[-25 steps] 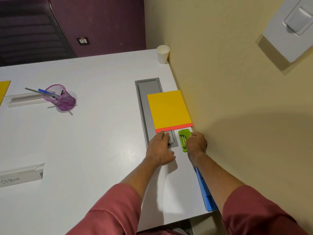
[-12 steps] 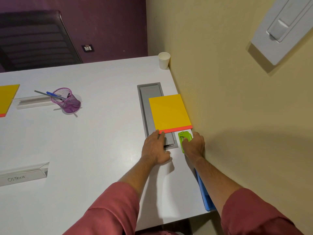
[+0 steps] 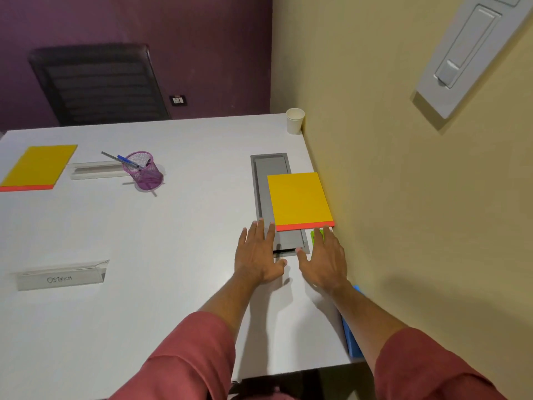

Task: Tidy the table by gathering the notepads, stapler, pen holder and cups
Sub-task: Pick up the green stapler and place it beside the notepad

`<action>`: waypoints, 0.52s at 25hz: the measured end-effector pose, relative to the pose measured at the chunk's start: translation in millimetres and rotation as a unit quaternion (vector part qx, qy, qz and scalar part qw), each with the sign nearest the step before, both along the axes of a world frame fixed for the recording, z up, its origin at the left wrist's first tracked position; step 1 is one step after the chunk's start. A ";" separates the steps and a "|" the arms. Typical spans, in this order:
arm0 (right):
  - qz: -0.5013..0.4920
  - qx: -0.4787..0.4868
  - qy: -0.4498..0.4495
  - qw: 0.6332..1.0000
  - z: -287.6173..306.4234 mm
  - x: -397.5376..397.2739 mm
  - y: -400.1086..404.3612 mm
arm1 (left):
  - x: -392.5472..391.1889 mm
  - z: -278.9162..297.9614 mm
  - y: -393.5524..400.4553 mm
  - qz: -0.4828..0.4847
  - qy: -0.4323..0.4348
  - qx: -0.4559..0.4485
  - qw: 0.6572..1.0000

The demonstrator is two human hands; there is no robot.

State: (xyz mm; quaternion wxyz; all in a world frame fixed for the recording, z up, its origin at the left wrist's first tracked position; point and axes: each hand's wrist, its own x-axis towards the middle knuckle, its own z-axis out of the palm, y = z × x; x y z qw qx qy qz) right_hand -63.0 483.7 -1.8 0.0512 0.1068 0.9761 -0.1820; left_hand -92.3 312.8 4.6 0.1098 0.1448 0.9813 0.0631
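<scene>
Head view: I see my left hand [image 3: 259,255] lying flat with fingers spread on the white table [image 3: 173,241], fingertips at the grey cable tray [image 3: 271,168]. My right hand [image 3: 324,261] is flat too, fingers straight over the green stapler [image 3: 315,235], just below the near yellow notepad [image 3: 298,197]. A second notepad [image 3: 37,166], the purple pen holder [image 3: 142,171] and a paper cup [image 3: 294,121] sit well apart.

yellow notepad [image 3: 298,199] w/ orange edge, green stapler [image 3: 315,237], purple mesh pen holder [image 3: 143,170], white cup [image 3: 294,120]

Glossy white table [image 3: 144,284] — purple wire-mesh pen holder [image 3: 143,170], paper cup [image 3: 294,120]
</scene>
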 end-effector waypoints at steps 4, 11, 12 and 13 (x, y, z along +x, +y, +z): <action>0.069 0.026 0.017 0.997 -2.6 9.6 -13.4 | 21.6 5.7 -19.4 0.042 0.010 -0.016 0.999; 0.130 0.059 0.040 0.989 1.2 29.8 -49.4 | 64.8 12.4 -63.3 0.117 0.022 -0.017 0.993; 0.136 0.055 0.041 0.988 3.0 32.6 -54.2 | 69.8 14.0 -68.8 0.121 0.021 -0.015 0.992; 0.142 0.051 0.043 0.988 5.1 37.0 -59.4 | 75.9 15.7 -74.4 0.124 0.022 -0.015 0.992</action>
